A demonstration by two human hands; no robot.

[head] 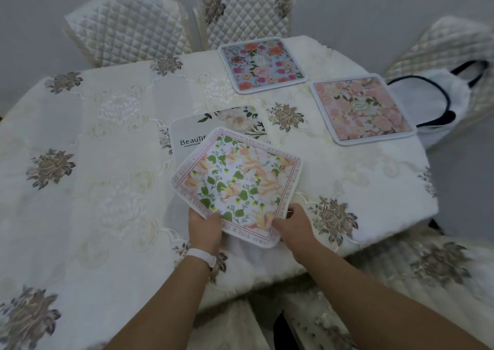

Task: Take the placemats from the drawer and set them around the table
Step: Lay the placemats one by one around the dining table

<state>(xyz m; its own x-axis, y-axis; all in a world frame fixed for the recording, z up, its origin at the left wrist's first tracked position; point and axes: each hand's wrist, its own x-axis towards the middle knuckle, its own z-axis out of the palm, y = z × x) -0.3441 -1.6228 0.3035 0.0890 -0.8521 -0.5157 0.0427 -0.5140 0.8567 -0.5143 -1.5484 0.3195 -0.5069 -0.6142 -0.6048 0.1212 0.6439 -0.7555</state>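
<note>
A square placemat (235, 184) with green leaves, peach flowers and a lettered pink border is held over the near side of the table. My left hand (204, 228) grips its near left edge, thumb on top. My right hand (292, 224) pinches its near right edge. Under its far corner lies a white placemat (195, 127) printed with "Beau" lettering and pale flowers. A blue floral placemat (260, 65) lies flat at the far edge of the table. A pink blossom placemat (361, 107) lies flat at the right side.
The table (88, 146) wears a cream embroidered cloth with grey-brown flower motifs. Quilted chairs stand at the far left (125, 27), far middle (247, 10) and right (449, 47). A white bag with black handles (430, 101) sits by the right edge.
</note>
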